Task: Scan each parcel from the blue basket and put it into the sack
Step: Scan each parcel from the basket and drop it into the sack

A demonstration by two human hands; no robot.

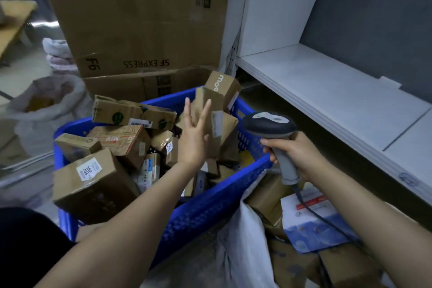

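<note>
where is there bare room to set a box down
The white shelf right of the blue basket is bare up to its grey wall. The basket is heaped with parcels; the sack below the scanner holds boxes.

I am watching through a single wide-angle camera worn on the person's head. It is looking forward and steeply down over both forearms, which are entering from the bottom edge. It is sitting close in. The blue basket (pixel 210 208) is filling the centre and lower left, with the left hand (pixel 192 138) at mid-frame and the right hand (pixel 289 154) just right of centre. The white sack (pixel 236 252) is opening at the lower right. The lens is bending the white shelf (pixel 327 91) along the right side and the large cardboard box (pixel 140 18) across the top.
</note>
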